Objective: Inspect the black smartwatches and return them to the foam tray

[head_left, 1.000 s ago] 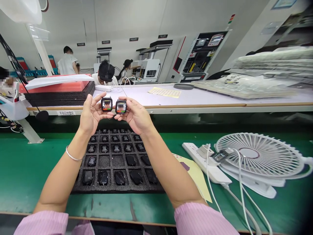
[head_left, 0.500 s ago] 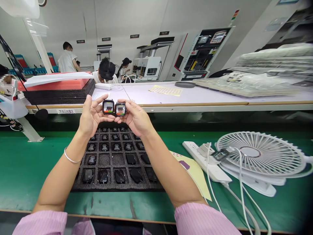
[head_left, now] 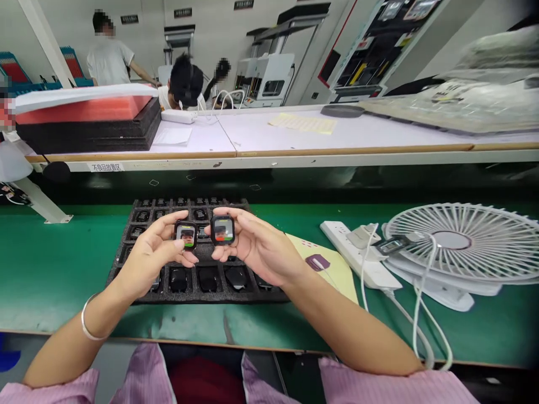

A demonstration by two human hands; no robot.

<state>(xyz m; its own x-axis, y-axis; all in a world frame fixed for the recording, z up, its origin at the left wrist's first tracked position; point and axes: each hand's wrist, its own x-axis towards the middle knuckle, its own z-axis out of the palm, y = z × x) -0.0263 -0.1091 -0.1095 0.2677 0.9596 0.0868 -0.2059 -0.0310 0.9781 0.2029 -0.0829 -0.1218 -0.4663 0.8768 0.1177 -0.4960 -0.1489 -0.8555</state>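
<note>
My left hand [head_left: 155, 249] grips a black square smartwatch body [head_left: 186, 235] by its edges, thumb near its lit screen. A second smartwatch body [head_left: 223, 230], also lit, sits in the closed fingers of my right hand [head_left: 261, 241]. The two watches are held side by side with a small gap, screens facing me. Below them on the green bench lies a black foam tray [head_left: 191, 296] with rows of square pockets. Several dark watch bodies [head_left: 208, 279] rest in the pockets; my hands cover part of the tray.
To the right are a white power strip [head_left: 357, 258] with cables, a yellow sheet [head_left: 337, 275] and a white fan [head_left: 452, 241]. A raised shelf [head_left: 252, 134] runs behind, bearing black foam [head_left: 84, 133] at left and plastic-wrapped trays [head_left: 455, 112] at right. People sit and stand beyond.
Both hands have come down and nearer, over the tray, still holding the watches. The watches are slightly farther apart. The view has tilted downward.
</note>
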